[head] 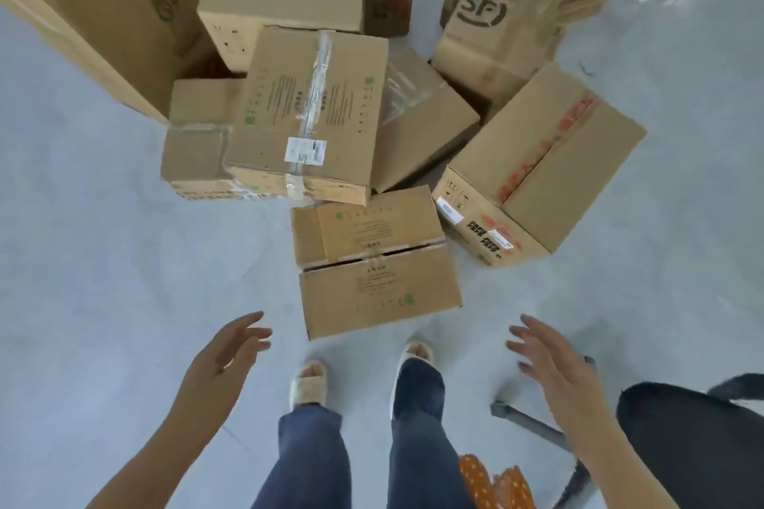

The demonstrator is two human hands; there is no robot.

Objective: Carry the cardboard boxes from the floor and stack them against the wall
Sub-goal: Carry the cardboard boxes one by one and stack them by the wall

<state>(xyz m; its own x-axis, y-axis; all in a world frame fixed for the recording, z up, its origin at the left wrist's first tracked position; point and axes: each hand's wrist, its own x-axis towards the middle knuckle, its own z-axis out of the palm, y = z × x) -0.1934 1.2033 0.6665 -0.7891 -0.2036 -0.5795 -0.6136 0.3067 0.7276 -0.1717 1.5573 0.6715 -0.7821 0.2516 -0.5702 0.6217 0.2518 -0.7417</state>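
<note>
1. A pale grey floor [103,260] is seen from above, and a loose heap of cardboard boxes is spread across its upper half.
2. The largest box [103,12] is laid tilted at the upper left, with its long side facing the camera.
3. A big box with red print [537,165] is set at an angle on the right of the heap, with white labels on its near face.
4. A taped box with a white label [310,112] is propped on top of lower boxes in the middle of the heap, with clear tape run along its lid.
5. A box marked SF [496,12] is stood at the upper right, with another box just behind it.
6. The nearest box [376,264] is placed on the floor just ahead of the feet, apart from both hands; its top flaps are closed with a narrow dark gap between them, and what is inside cannot be told.
7. All the other boxes are closed as well, so no contents are shown.
8. A dark chair [682,446] is seen at the lower right, beside the right forearm.
9. The left hand [231,347] is held out low over the floor, to the left of the nearest box, with fingers spread and loosely bent, and nothing is gripped.
10. The right hand [550,360] is held out to the right of that box, with fingers spread and empty.
</note>
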